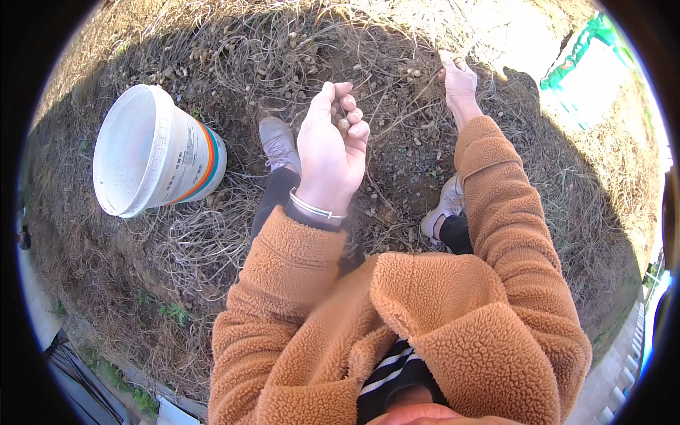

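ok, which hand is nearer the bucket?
Left. The left hand is right of the bucket, past one shoe; the right hand is farther off, same side.

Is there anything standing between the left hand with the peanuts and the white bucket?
Nothing visible blocks the way from the left hand, holding peanuts, to the bucket; the left shoe shows between them, but lower, on the ground.

You are outdoors on brown soil (407,170) and dry grass (574,191), mostly shaded; bright sunlight whitens the top and upper right of your view. A pale grey strip (605,375) curves along the lower right; green weeds (173,312) and a black sheet (81,375) lie lower left.
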Motion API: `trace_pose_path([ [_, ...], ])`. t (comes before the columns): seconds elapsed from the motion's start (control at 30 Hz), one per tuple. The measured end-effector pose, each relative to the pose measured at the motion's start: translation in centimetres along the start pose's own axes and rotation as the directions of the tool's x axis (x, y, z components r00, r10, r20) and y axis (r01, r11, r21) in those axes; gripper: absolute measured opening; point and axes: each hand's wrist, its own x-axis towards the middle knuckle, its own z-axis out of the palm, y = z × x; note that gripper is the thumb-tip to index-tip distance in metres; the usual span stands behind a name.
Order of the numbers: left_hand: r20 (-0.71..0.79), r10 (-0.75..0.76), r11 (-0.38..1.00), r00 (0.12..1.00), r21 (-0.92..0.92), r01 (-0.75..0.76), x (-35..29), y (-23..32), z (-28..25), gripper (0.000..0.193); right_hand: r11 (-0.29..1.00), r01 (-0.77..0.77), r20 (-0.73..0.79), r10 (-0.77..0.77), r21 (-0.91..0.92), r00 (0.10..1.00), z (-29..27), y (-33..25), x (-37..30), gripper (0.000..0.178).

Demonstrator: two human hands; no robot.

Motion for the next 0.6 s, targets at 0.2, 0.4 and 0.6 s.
trace_pose_path([
  [0.2,0.099,-0.121,0.987,0.988,0.122,0.109,0.2,-1.1,0.4,0.022,0.913,0.268,0.06,-0.3,0.307,0.952,-3.7,-8.6,-1.8,0.009],
  [0.4,0.183,-0.385,0.812,0.905,0.532,0.238,0.0,-3.1,1.0,0.021,0.926,0.224,-0.084,-0.26,-0.303,0.962,-8.1,-19.2,-6.4,0.011],
  [0.6,0.38,-0.456,0.797,0.805,0.576,0.179,-0.4,-5.5,2.4,0.027,0.956,0.232,0.162,-0.204,-0.181,0.965,-9.4,-24.0,-14.0,0.017],
])
